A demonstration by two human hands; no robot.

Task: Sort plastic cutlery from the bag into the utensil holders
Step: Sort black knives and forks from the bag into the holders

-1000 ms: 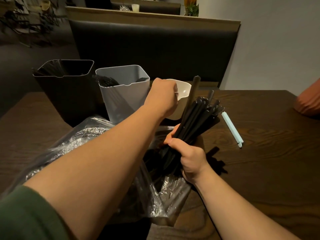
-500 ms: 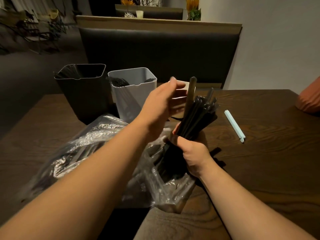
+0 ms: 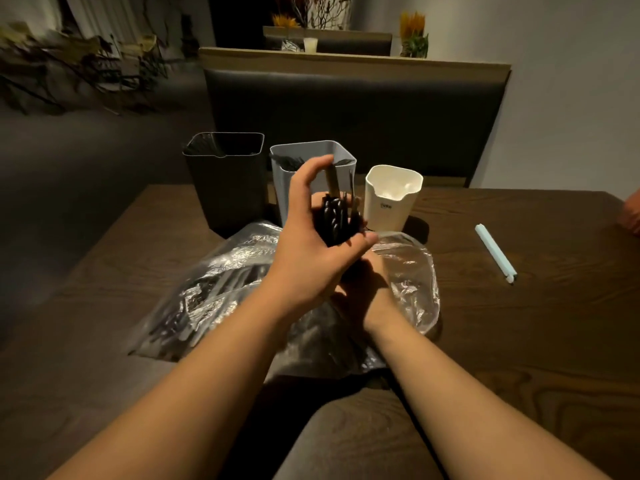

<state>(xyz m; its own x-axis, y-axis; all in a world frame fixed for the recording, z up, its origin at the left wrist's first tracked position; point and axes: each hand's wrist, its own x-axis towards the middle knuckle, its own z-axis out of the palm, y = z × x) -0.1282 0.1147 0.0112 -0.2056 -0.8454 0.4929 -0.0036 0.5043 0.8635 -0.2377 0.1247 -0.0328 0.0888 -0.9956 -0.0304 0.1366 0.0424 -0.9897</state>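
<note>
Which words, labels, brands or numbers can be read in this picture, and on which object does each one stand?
Small dark print on the front of the white holder: too small and blurred to read.
None shows on the black holder, the grey holder, the plastic bag, the black cutlery or the light blue stick.

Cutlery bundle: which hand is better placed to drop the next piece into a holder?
Left. The left hand grips the cutlery bundle from above, near the grey holder; the right hand holds its base.
</note>
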